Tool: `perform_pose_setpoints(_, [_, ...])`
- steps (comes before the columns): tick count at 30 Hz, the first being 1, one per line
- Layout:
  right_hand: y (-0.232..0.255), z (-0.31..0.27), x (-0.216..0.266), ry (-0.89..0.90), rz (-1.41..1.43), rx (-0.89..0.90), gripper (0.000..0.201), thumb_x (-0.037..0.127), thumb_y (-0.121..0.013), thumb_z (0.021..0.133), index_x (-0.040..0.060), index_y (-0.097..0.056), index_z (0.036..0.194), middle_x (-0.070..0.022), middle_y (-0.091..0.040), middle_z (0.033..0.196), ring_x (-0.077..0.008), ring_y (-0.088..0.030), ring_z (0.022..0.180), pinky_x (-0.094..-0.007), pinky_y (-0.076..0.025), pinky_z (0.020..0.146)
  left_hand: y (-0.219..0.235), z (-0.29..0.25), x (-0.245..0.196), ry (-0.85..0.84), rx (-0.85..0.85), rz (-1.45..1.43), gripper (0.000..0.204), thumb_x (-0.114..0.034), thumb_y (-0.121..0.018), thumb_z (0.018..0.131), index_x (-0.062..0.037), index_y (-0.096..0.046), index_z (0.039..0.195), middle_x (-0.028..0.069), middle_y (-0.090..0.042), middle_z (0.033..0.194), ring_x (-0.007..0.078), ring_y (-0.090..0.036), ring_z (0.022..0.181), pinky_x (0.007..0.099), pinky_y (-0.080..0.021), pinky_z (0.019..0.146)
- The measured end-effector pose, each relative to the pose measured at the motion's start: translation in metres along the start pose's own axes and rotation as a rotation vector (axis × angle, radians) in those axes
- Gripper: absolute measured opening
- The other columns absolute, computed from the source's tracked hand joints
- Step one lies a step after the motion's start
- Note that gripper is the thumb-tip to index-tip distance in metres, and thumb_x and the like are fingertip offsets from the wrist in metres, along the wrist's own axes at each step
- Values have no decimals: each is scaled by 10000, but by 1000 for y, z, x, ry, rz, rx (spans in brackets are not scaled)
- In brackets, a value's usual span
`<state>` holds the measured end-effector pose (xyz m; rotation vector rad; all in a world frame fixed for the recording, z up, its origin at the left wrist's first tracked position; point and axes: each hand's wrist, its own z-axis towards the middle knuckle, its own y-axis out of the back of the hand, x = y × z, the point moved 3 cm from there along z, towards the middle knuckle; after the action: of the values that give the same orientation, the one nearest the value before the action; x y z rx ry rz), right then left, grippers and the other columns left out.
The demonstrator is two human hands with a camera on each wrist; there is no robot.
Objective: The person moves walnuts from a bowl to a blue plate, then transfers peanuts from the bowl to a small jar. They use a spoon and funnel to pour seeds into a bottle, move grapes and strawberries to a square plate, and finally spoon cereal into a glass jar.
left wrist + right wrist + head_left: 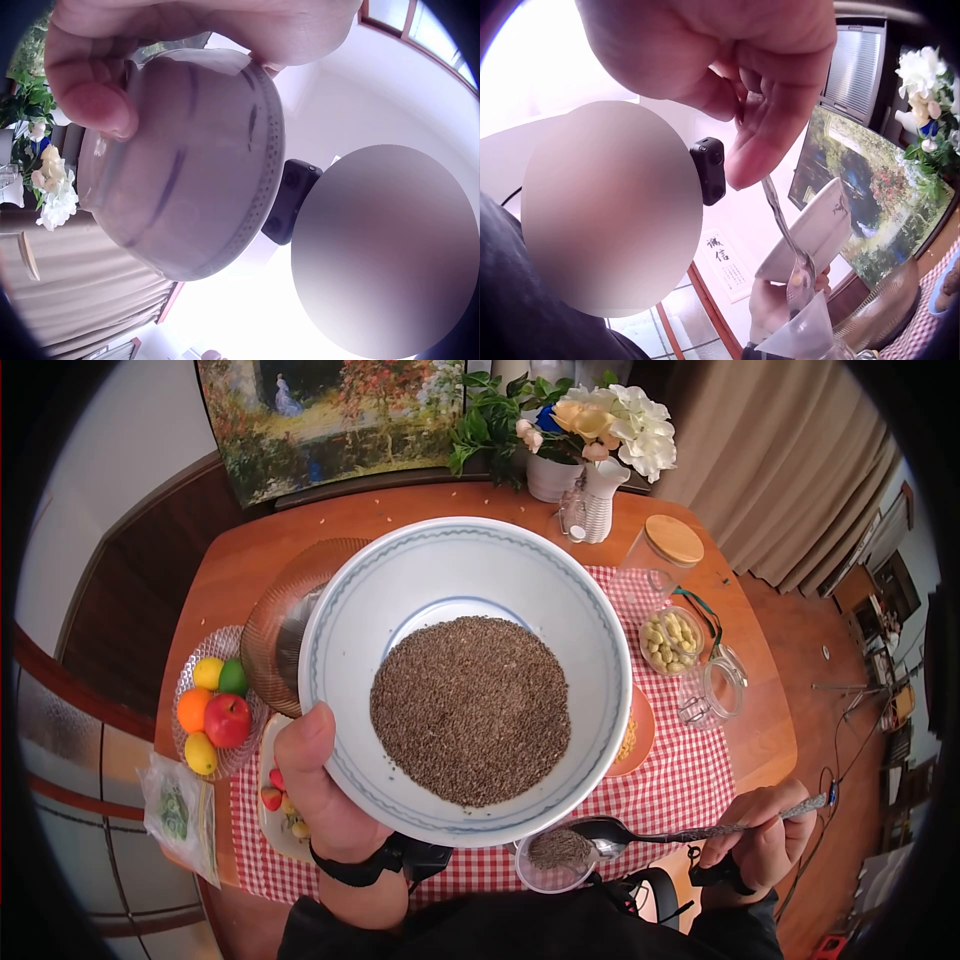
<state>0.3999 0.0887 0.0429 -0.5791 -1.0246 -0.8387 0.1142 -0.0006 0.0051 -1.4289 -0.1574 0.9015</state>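
A white bowl (600,660) with a blue rim band holds small dark brown seeds (470,710). My left hand (335,790) grips its left edge, thumb on the rim; in the left wrist view the fingers of my left hand (202,37) hold the bowl (195,165). At lower right my right hand (765,835) pinches the handle of a metal spoon (690,834). Seeds lie at the spoon's bowl end, over a small clear cup (550,882). The right wrist view shows my right hand (742,82) above the spoon (780,217) and the clear cup (802,330).
Fruit (228,720) fills a glass dish at left, beside a plastic bag (175,810). An amber glass dish (270,630) stands behind the bowl. At right are a jar of green olives (670,640), an open jar (712,690), a lidded jar (660,555) and an orange bowl (640,735).
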Motion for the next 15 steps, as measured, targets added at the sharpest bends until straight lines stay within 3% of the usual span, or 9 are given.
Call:
perform_pose_setpoints(1, [1, 0, 1, 106, -4, 67, 189, 121, -494, 944, -48, -445, 875, -169, -546, 563, -208, -559, 404, -289, -496, 369, 0, 0, 0, 5, 15, -25, 632, -394, -519, 823, 41, -457, 1278, 185, -574, 1193, 265, -572, 1064, 374, -449, 936])
perform_pose_setpoints(5, [10, 2, 8, 117, -173, 274, 191, 112, -527, 931, -50, -473, 845, -163, -552, 578, -213, -586, 434, -294, -521, 389, -3, 1, -1, 20, 55, -18, 634, -396, -518, 824, 39, -455, 1281, 187, -571, 1197, 262, -571, 1066, 376, -450, 936])
perform_pose_setpoints(6, [9, 3, 9, 124, -201, 324, 191, 108, -539, 926, -50, -481, 835, -162, -554, 583, -215, -596, 445, -296, -530, 397, -11, 0, 0, -20, -25, 39, 563, -388, -531, 831, 30, -506, 1207, 161, -602, 1108, 242, -587, 988, 353, -468, 875])
perform_pose_setpoints(8, [8, 4, 11, 254, -34, 207, 184, 96, -570, 908, -44, -488, 821, -160, -556, 588, -217, -595, 432, -298, -536, 401, -8, 0, -2, -61, -107, 95, 499, -381, -544, 837, 21, -558, 1133, 135, -634, 1020, 222, -603, 909, 330, -487, 813])
perform_pose_setpoints(10, [9, 6, 15, 265, -61, 264, 176, 89, -593, 893, -35, -489, 824, -159, -561, 596, -212, -589, 422, -287, -525, 385, 4, 0, -2, 9, 3, 62, 643, -404, -515, 826, 37, -446, 1288, 183, -564, 1211, 263, -565, 1078, 380, -441, 947])
perform_pose_setpoints(13, [11, 5, 17, 322, 4, 195, 194, 95, -610, 884, -25, -478, 807, -155, -556, 605, -207, -597, 437, -270, -511, 369, 6, 2, -1, 29, 58, 7, 638, -405, -510, 830, 36, -447, 1288, 179, -560, 1218, 263, -560, 1087, 379, -435, 953])
perform_pose_setpoints(15, [16, 5, 18, 367, 108, 9, 161, 112, -497, 946, 1, -425, 853, -109, -473, 568, -168, -494, 369, -250, -448, 314, 8, 1, 0, 15, 47, 6, 632, -402, -507, 834, 36, -448, 1287, 178, -559, 1220, 263, -559, 1091, 377, -433, 956])
